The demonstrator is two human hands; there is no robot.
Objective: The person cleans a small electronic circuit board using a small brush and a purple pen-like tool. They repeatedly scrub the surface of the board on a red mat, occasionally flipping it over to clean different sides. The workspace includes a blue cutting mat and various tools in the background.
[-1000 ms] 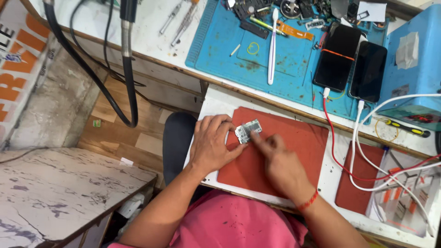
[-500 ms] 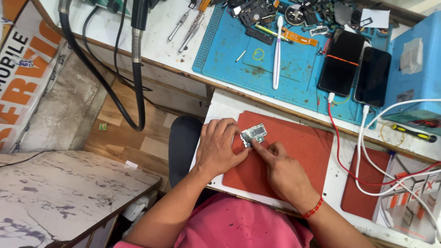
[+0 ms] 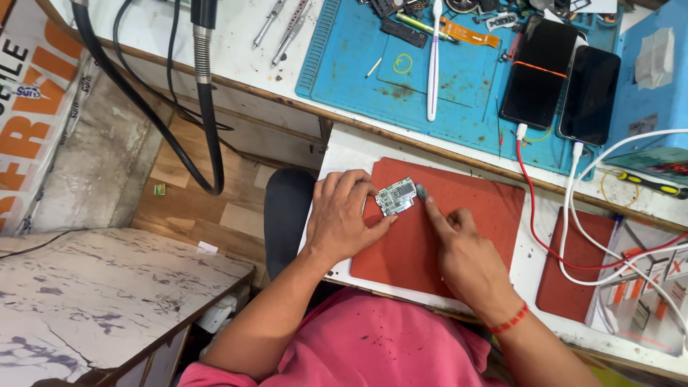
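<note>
Circuit board [image 3: 396, 196] — light, stiff, fragile — pinched at its nine o'clock edge by your left hand [image 3: 342, 219]; right hand [image 3: 464, 252] pointing, gripping nothing — hold edges only.

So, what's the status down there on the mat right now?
Left hand holds circuit board on red mat. Right hand fingertip beside board's edge. Nothing in the way.

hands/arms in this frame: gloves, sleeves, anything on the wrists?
Both hands are bare, no gloves: left hand, right hand. Forearms are uncovered as far as the frame shows; a pink shirt with small dark specks covers the torso. The right wrist carries a thin red thread band. No watch or rings are visible on either hand.
</note>
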